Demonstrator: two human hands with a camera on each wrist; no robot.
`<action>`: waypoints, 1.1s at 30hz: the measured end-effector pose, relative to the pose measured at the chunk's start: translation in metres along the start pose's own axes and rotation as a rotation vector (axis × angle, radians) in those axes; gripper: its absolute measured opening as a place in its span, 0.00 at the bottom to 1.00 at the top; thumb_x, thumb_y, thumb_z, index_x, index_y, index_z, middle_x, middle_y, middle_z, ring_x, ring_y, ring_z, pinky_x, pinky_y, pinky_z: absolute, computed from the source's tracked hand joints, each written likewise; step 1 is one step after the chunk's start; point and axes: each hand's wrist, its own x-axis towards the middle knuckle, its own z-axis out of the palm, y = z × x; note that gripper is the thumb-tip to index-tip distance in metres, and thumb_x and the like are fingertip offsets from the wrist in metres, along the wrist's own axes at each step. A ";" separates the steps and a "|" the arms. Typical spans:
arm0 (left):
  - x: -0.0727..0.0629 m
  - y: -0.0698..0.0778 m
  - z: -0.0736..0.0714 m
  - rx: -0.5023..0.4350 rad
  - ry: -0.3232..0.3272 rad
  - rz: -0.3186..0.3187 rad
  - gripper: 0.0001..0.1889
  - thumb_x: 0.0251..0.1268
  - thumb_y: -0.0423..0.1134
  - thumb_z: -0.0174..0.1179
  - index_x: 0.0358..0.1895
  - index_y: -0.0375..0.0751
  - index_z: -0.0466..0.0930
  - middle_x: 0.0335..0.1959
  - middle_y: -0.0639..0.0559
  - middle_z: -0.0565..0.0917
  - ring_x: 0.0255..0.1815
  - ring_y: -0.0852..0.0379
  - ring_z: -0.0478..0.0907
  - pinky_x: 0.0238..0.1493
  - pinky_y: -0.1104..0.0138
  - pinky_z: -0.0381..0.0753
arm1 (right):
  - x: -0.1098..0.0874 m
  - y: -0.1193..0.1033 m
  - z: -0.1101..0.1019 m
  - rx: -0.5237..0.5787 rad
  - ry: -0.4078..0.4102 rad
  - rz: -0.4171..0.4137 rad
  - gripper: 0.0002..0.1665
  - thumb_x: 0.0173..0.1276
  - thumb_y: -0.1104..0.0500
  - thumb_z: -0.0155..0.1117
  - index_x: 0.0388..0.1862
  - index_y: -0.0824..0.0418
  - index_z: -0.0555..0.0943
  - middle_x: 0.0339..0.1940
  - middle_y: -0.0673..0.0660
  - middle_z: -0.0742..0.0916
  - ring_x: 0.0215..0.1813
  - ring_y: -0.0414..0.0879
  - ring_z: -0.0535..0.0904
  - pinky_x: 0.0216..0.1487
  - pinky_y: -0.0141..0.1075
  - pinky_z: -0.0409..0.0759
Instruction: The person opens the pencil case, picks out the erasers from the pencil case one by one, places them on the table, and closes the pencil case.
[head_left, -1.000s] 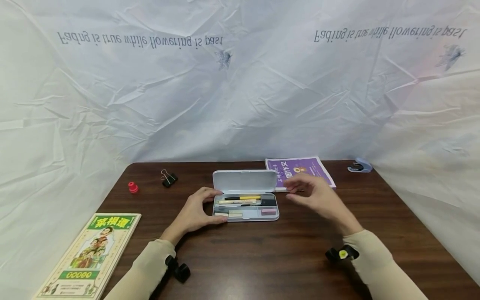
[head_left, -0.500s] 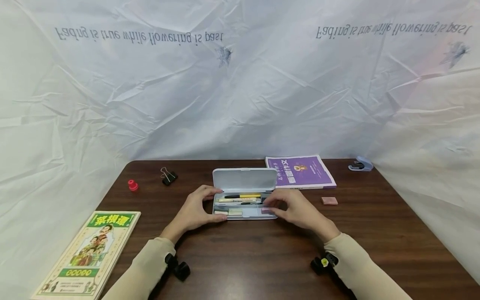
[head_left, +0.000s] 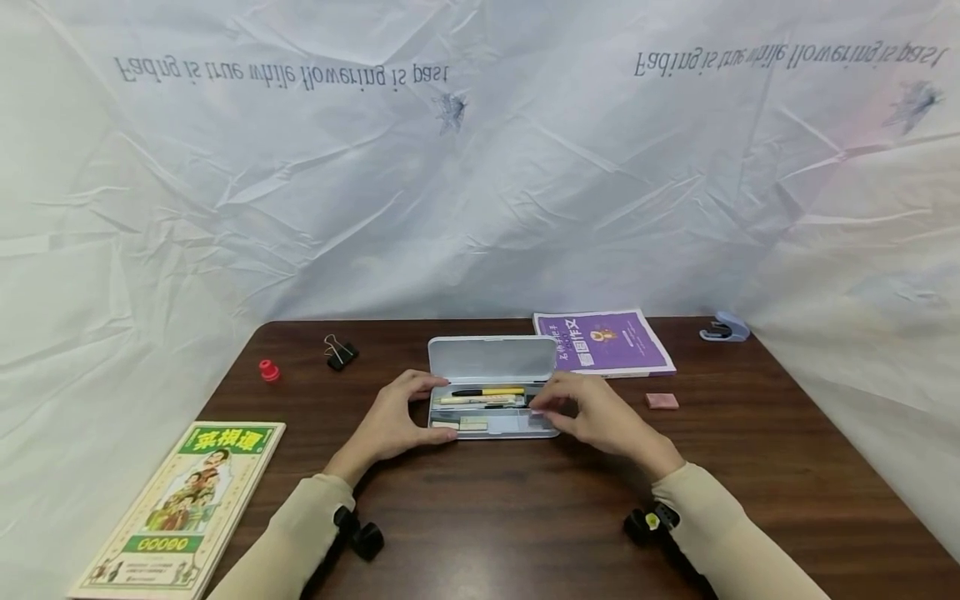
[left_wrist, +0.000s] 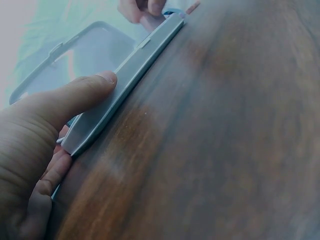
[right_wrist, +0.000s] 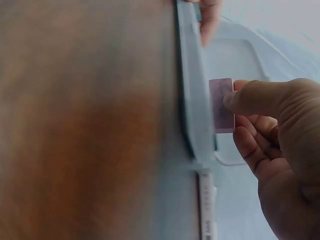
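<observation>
A pale blue pencil case (head_left: 502, 433) lies open on the dark wooden table, lid tilted back. Inside are a yellow-and-black pen (head_left: 501, 392), other pens and light-coloured blocks (head_left: 472, 424). My left hand (head_left: 392, 418) grips its left end; in the left wrist view the thumb presses the front wall while other fingers lie at the end. Over the right end, my right hand (head_left: 596, 410) pinches a purplish-pink eraser (right_wrist: 221, 106) between thumb and fingers, clearest in the right wrist view. Another pink eraser (head_left: 662, 402) rests on the table right of that hand.
Behind the case lies a purple booklet (head_left: 611, 342); a light blue stapler-like item (head_left: 725, 327) sits far right. A red stopper-like piece (head_left: 268, 371) and a black binder clip (head_left: 342, 356) are far left. A green-and-cream book (head_left: 180, 508) lies near left.
My right hand has moved left to the case, uncovering the pink eraser on the table. It has then lifted the purplish-pink eraser from the right compartment. My left hand has stayed put.
</observation>
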 end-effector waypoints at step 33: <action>0.000 0.000 0.000 -0.003 -0.001 0.003 0.42 0.54 0.59 0.88 0.73 0.54 0.85 0.68 0.54 0.81 0.70 0.48 0.84 0.74 0.50 0.84 | -0.117 0.054 -0.086 -0.243 0.197 0.219 0.24 0.57 0.76 0.85 0.41 0.49 0.91 0.42 0.44 0.93 0.42 0.34 0.85 0.40 0.26 0.85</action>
